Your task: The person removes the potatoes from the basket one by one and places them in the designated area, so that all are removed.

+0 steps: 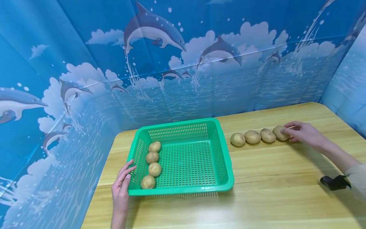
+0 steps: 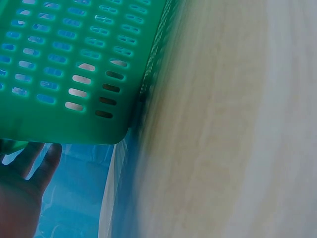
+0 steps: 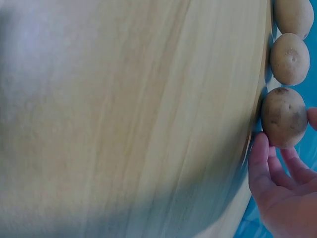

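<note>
A green plastic basket (image 1: 228,178) with slotted walls stands on the table, and several potatoes (image 1: 154,169) lie in a line along its left side. Against the basket's left rim rests my left hand (image 1: 121,187), fingers fairly straight with their tips over the edge. The left wrist view shows the fingers (image 2: 48,166) reaching up to that rim beside the slotted wall (image 2: 59,59). To the right of the basket, my right hand (image 1: 304,135) holds the rightmost potato (image 1: 280,133) of a row, fingers and thumb around it. Dark patches mark this potato (image 3: 284,118) in the right wrist view.
More potatoes (image 1: 252,137) sit in the row left of the held one, close together. A black object (image 1: 334,183) shows by the right sleeve (image 1: 357,181). Behind the wooden table (image 1: 271,197) hangs a blue dolphin-print cloth (image 1: 177,79), which also covers the sides.
</note>
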Motion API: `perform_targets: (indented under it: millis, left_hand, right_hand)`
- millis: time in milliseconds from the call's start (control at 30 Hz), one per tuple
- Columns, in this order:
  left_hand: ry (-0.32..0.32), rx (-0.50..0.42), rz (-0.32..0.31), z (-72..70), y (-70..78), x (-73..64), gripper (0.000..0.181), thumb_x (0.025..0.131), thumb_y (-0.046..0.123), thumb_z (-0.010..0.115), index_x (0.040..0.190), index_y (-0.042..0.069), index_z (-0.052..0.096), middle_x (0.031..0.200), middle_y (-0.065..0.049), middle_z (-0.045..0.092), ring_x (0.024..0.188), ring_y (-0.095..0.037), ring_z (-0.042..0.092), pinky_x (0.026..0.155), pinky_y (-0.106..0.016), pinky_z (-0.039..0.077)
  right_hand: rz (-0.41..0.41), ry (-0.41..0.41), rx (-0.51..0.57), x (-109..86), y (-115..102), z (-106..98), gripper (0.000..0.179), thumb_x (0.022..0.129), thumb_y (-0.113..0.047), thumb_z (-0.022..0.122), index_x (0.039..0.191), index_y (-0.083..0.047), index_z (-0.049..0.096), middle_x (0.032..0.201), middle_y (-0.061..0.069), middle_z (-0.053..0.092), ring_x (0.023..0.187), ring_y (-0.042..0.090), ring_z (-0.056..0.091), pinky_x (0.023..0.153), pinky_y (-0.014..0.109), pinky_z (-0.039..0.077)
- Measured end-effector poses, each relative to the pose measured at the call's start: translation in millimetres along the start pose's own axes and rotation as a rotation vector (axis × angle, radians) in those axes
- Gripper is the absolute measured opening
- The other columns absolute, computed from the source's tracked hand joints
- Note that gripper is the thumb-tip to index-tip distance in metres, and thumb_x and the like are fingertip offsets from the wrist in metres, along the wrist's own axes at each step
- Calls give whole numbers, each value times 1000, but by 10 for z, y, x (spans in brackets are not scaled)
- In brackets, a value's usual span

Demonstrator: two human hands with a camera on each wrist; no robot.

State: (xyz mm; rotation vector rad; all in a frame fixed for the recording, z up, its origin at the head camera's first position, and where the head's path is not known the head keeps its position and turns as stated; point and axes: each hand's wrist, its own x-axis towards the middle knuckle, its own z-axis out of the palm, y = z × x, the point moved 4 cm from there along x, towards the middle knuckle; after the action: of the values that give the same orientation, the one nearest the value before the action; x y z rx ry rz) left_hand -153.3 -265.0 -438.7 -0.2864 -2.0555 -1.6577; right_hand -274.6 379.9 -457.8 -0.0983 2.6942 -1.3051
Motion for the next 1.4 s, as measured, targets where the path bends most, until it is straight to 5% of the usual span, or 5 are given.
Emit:
perform_targets:
  millis: [567,767,967,1167,1400]
  left_hand:
    - [1,-10,-6,0,2,-21,30,100,-7,39,117,-12,64,139,-21,52,136,-27,41,109,-26,31]
    - [0,-10,-3,0,15,-21,30,100,-7,39,117,-12,64,139,-22,52,136,-27,41,110,-26,30]
    - [3,-6,22,-1,27,-15,30,100,-9,39,116,-13,64,138,-24,52,136,-28,42,109,-25,31]
    - [-6,-7,-11,-13,-12,-15,30,100,-7,40,117,-12,64,139,-21,52,136,-27,41,109,-27,31]
    - [-2,9,-16,-10,-23,-7,31,100,-7,40,117,-10,65,139,-17,53,136,-27,41,109,-27,31]
  right_hand:
    - [-13,-21,-48,-31,27,-18,63,104,-36,47,140,14,35,130,40,46,87,0,59,70,33,56]
    - [-67,90,-109,-69,-49,-96,55,103,-32,51,136,11,44,125,36,52,80,-1,59,63,30,54]
    - [-159,301,-180,-116,-170,-164,38,99,-28,59,127,-2,60,112,6,65,84,-20,43,61,15,42]
    - [-196,284,-211,-138,-313,-119,38,99,-27,61,128,-3,59,119,22,62,84,-21,42,61,19,45]
    - [-246,264,-207,-168,-512,-2,35,98,-23,64,127,-5,60,118,18,63,86,-16,46,67,8,41]
